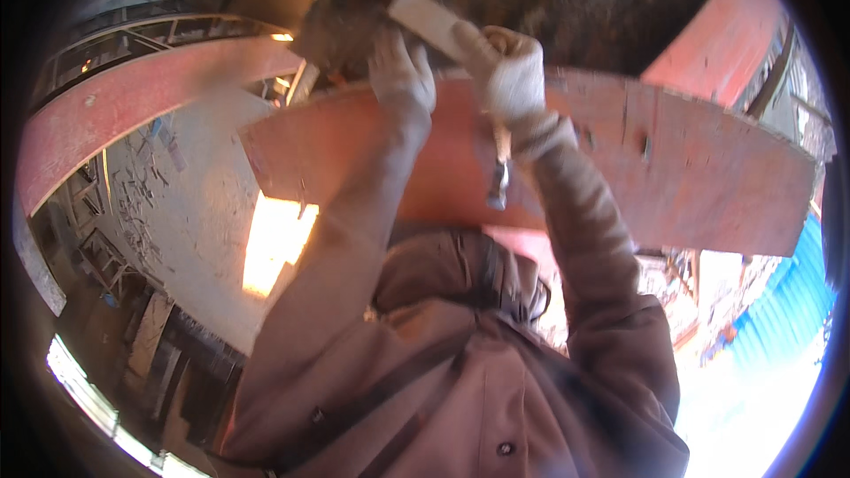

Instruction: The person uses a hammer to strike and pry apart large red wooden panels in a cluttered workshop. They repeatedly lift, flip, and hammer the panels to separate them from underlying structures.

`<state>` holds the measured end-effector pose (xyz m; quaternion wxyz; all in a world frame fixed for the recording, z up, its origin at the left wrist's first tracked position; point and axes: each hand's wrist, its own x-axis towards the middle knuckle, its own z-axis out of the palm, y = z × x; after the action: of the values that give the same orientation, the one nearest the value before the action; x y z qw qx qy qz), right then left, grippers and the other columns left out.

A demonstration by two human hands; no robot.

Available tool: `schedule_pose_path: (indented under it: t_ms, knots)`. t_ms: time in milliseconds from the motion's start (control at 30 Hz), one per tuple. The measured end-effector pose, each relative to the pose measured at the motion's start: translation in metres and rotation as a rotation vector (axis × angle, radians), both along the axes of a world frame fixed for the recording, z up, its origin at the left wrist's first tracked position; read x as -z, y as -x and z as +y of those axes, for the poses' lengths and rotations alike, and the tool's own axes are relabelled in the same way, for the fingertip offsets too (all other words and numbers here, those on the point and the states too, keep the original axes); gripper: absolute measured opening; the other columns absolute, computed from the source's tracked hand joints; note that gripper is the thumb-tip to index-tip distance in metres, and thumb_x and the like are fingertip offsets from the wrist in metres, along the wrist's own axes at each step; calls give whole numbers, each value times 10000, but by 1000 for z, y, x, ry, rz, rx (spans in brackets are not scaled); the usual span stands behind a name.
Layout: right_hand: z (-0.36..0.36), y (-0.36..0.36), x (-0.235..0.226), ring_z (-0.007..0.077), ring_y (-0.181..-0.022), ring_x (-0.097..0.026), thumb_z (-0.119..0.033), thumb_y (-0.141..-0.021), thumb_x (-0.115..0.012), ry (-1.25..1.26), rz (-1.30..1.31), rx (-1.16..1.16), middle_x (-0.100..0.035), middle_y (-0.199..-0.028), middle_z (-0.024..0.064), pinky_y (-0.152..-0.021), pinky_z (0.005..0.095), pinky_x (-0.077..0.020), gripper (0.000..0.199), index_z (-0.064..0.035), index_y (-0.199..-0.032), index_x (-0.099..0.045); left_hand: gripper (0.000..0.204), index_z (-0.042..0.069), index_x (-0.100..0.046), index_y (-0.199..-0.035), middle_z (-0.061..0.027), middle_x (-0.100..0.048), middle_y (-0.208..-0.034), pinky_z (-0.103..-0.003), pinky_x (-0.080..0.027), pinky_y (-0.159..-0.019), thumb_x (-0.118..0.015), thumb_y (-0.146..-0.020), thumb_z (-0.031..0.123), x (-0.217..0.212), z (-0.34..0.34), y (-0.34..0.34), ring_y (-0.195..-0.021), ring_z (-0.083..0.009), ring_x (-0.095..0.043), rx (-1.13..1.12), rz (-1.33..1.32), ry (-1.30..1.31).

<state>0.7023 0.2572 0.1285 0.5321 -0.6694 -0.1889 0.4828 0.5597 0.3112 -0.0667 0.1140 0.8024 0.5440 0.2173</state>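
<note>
My right hand [512,80], in a pale glove, is closed on one end of a flat, pale strip [427,19] that looks like wood. Below the same fist hangs a tool [499,181] with a light handle and a metal end, much like a hammer; whether the fingers grip it too is hidden. My left hand [401,75], also gloved, is raised beside the strip's free end with its fingers stretched out. Both hands are at the upper edge of a long reddish-brown board [691,159], against a dark, blurred surface [549,0].
A red panel [722,31] slants at the upper right, and another curving red board [115,115] runs along the left. Scraps litter a grey surface [190,186] at the left. Blue corrugated sheeting [779,292] stands at the right.
</note>
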Motion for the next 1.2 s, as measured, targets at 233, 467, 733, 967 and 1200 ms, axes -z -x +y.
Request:
schedule_pose_path:
  t_ms: [233,467,733,967,1200]
  knots:
    - [-90,-3,-6,50,-542,-336,-221,-916,-760,-113,-323,-270,-408,-559,-49,-465,281,-277,333,-31,-682,-617,620,-1,-439,-1443,-252,-455,-1492,-575,-299,-1157,-626,-923,281,-11,-41,-24,-1390,-440,-415,74,-100,29]
    - [-83,-18,18,26,-551,-329,-243,-918,-751,61,139,-359,-356,-594,-85,-457,268,-249,357,-38,-673,-592,568,30,-441,-1401,-216,-522,-1386,-576,-347,-1116,-637,-953,320,-12,-22,13,-1264,-427,-510,-42,-68,-122]
    - [-71,-2,39,130,-561,-526,-315,-955,-674,-4,-147,-414,-589,-644,69,-519,337,-434,324,-13,-838,-690,504,94,-627,-598,-133,-617,-611,-519,-488,-555,-570,-1002,390,-21,-14,55,-566,-371,-612,250,120,-29]
    - [-64,25,-45,240,-464,-502,-435,-974,-634,-34,-332,-714,-522,-533,144,-492,432,-394,522,-28,-648,-596,556,82,-634,-599,-156,-661,-652,-523,-502,-561,-535,-1004,449,-77,15,48,-605,-401,-641,151,112,-10]
    - [-53,4,-39,115,-515,-333,-392,-966,-687,-96,-308,-576,-403,-538,0,-483,358,-316,465,-66,-661,-559,500,81,-656,-636,-151,-656,-652,-539,-509,-631,-541,-1002,401,-130,63,7,-647,-399,-652,201,186,72]
